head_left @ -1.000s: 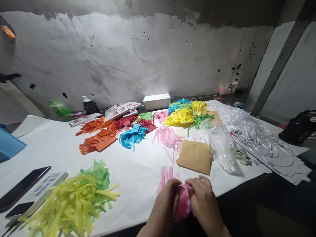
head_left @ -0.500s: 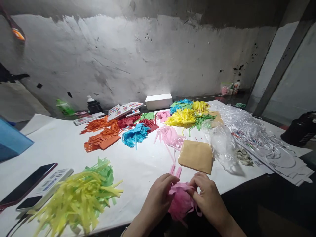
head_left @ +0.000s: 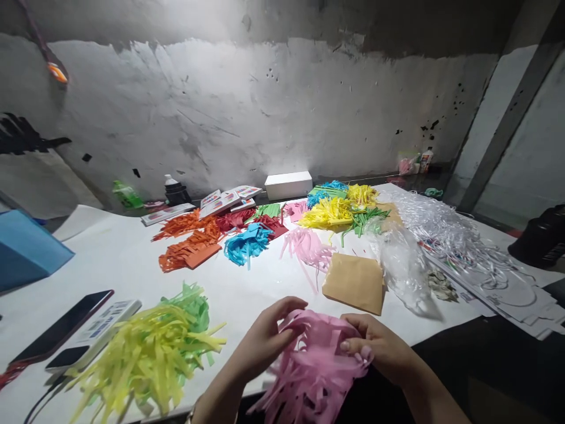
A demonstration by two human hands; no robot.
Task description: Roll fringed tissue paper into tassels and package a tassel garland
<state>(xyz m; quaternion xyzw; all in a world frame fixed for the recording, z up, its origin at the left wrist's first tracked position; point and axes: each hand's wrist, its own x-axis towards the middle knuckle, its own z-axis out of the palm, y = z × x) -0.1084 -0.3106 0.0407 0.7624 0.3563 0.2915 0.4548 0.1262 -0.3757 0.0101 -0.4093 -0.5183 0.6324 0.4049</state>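
Note:
Pink fringed paper strips (head_left: 315, 365) hang between my hands at the table's front edge. On their left side, my left hand (head_left: 271, 335) curls its fingers and thumb around the upper strips. Across from it, my right hand (head_left: 368, 344) pinches the strips' right side between thumb and fingers. Beyond them lie another pink fringed bunch (head_left: 309, 247) and a brown paper packet (head_left: 354, 282). Yellow fringed paper (head_left: 141, 353) rests at the front left, over light green fringe (head_left: 194, 306).
A phone (head_left: 62, 324) and a white device (head_left: 95, 330) lie at left, near a blue box (head_left: 29, 250). Orange fringe (head_left: 189, 247), blue fringe (head_left: 248, 240) and yellow fringe (head_left: 329, 212) sit farther back. Clear plastic (head_left: 401, 265) and white strings (head_left: 445, 229) spread at right.
The pink strips in my hands have spread out and show much larger. My hands have moved farther apart, the left one leftward and the right one rightward. The view has shifted slightly.

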